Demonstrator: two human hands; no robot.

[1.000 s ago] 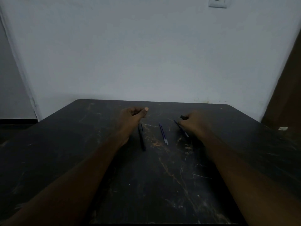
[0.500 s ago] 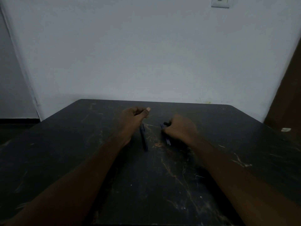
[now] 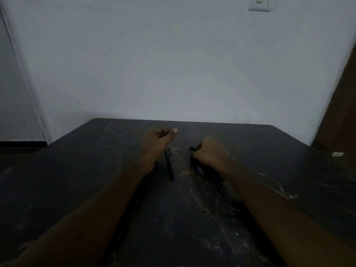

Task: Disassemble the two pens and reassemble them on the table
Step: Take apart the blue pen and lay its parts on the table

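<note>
2 hands work at 2 pens on the desk (image 3: 77,170).
The right hand (image 3: 212,154) curls round the right pen (image 3: 199,168); the left hand (image 3: 159,140) is curled beside the left pen (image 3: 170,164), and I cannot tell whether it holds anything.

Left hand (image 3: 157,142) curled on the dark table (image 3: 77,180), thumb on top, with a black pen (image 3: 170,166) lying flat just beside its wrist. Right hand (image 3: 212,154) grips what looks like a blue pen (image 3: 199,168); it's dim and only the ends show.
</note>
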